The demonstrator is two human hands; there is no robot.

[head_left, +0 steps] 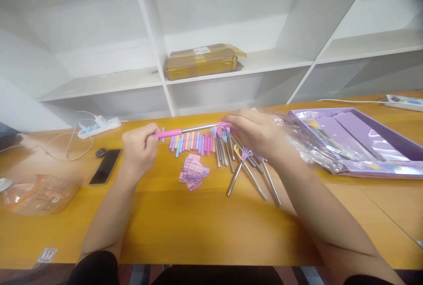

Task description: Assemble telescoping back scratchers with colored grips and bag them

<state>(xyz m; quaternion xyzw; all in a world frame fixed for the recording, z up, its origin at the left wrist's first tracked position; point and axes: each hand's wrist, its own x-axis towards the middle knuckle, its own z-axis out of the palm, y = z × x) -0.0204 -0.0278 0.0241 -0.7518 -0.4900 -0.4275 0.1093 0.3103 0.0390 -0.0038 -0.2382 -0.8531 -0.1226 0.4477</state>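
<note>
Left hand (141,146) closed around pink handle of metal rod (198,128); right hand (253,131) gripping its pink head end, rod held roughly level above the table (198,214), between the hands. Below: row of coloured tubes (191,142), pile of small printed cards (193,171) in front of them, loose metal rods with hand-shaped heads (254,179) under and near right hand. Purple box (366,139) at right, clear plastic wrap (297,144) beside it. Phone (105,167) left of left hand.

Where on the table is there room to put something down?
Between the person's arms, below the pink cards, the table is bare; a smaller patch lies between the orange plastic and left arm. Coloured tubes and metal sticks crowd the middle.
</note>
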